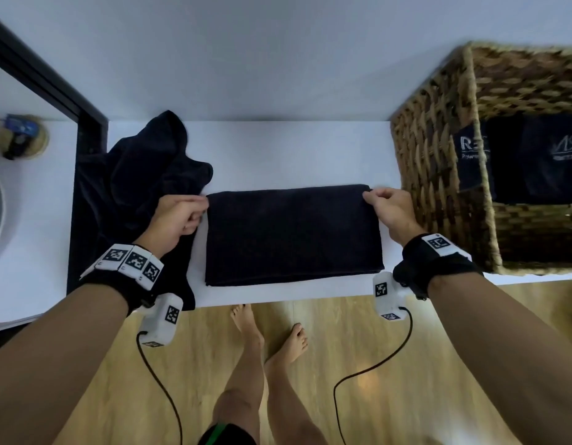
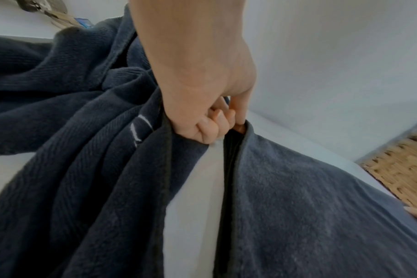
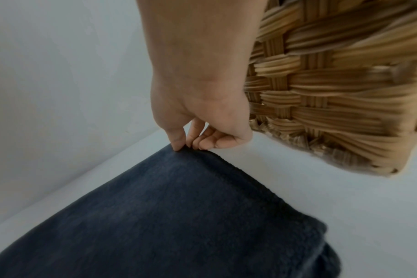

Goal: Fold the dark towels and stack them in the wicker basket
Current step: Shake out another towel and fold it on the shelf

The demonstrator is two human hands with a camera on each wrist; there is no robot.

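A dark folded towel (image 1: 292,236) (image 2: 310,206) (image 3: 155,216) lies flat as a rectangle in the middle of the white shelf (image 1: 294,149). My left hand (image 1: 178,216) (image 2: 212,105) pinches its far left corner. My right hand (image 1: 390,207) (image 3: 202,116) pinches its far right corner between thumb and fingers. A pile of unfolded dark towels (image 1: 134,194) (image 2: 71,131) lies crumpled at the left, under my left wrist. The wicker basket (image 1: 438,149) (image 3: 333,84) stands at the right, with folded dark towels (image 1: 535,159) inside it.
A white wall (image 1: 278,59) rises right behind the shelf. A black frame (image 1: 53,88) borders the left side, with a small round mat and objects (image 1: 21,136) beyond it. Wooden floor (image 1: 342,348) and my bare feet lie below the shelf's front edge.
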